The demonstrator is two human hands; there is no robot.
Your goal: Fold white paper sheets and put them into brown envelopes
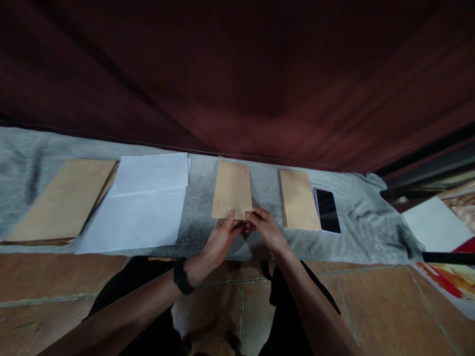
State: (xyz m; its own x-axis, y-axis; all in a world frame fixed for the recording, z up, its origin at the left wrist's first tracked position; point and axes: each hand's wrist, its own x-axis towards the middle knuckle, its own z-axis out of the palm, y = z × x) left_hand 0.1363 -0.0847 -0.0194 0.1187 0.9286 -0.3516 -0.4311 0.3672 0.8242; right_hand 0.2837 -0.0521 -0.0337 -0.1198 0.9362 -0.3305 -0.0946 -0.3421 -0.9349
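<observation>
Left grip (pixel 219 238), right grip (pixel 267 229), both pinching

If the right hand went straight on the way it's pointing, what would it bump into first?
Most likely the middle brown envelope: the right hand seems to pinch its near right corner, though exact depth is unclear.

A black band (pixel 183 277) and dark pants (pixel 135 278).
The band is wide and wraps the wrist, just behind the left hand (pixel 218 240). Past the band, the left forearm (pixel 137 309) is bare. Right of the band, the right forearm (pixel 304 294) is bare too.
</observation>
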